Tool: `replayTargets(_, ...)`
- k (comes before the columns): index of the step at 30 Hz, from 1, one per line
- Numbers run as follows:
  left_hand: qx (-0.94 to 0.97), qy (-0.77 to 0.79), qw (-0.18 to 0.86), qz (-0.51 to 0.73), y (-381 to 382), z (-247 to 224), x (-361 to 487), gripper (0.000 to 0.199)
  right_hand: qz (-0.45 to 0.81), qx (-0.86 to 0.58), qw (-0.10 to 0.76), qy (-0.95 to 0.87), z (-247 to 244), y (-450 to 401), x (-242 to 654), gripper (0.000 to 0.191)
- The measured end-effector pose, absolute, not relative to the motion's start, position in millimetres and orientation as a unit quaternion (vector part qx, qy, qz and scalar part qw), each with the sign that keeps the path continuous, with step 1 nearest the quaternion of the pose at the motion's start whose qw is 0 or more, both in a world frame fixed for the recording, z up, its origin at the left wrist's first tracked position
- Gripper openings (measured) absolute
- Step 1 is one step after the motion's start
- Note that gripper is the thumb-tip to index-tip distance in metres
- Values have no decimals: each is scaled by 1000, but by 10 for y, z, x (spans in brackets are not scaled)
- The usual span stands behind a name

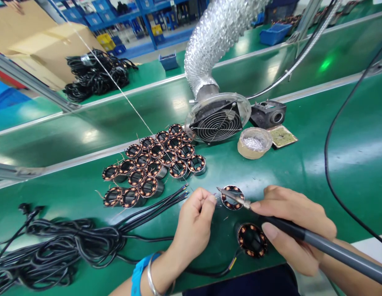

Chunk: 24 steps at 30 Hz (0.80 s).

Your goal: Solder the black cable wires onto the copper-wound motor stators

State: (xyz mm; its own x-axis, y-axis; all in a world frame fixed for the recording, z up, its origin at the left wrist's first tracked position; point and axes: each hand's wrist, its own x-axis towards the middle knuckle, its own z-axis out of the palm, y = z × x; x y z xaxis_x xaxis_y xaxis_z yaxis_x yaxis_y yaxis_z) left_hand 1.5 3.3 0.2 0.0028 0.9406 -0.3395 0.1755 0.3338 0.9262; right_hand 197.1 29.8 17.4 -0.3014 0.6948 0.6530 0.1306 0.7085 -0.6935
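Black, thin, rubbery cables [55, 250] in a loose heap at the far left of the green tabletop [317, 172], with several stripped cable ends [178, 195] reaching rightward. Behind, on another green surface, open brown cardboard boxes [52, 45] beside a bundle of black cords [95, 74]. Next rightward, short black rings with copper windings [141, 160], packed side by side in uneven rows. Then the left hand [195, 222], with a bright blue band [140, 273] and a silver bangle [151, 275] at the wrist; thumb and forefinger pinched together on fine wire ends [218, 200]. Above, a round grilled black fan [217, 123] under a crinkled silver foil hose [209, 45].

Just right of the pinch, a separate copper-wound ring [232, 206], crossed by the metal shaft of a dark pencil-shaped soldering iron [333, 249], tip pointing left toward the wire ends. Below it, a second copper-wound ring [252, 240], near a black cable with a yellow lead. Farther back, a round tan tub of silvery shreds [254, 142], then a black metal holder [268, 114] and a square yellowish pad [283, 136]. At the right, the right hand [297, 224], fingers and thumb closed around the iron.
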Motion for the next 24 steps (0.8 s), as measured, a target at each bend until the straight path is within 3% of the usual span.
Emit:
replayTargets(7,480,600,545,337,41,24,-16,30,214,-268,560,-754,69,386,1905,44)
replayTargets(12,561,568,518,307,12,122,-47,41,208,-249,465,-823,-4,518,1724,24)
replayTargets(17,607,547,508,273,-3,170,-69,36,217,-178,458,-844,-59,575,1628,28)
replayTargets(24,715,563,361,205,63,224,-143,25,235,-221,477,-817,-47,489,1697,24)
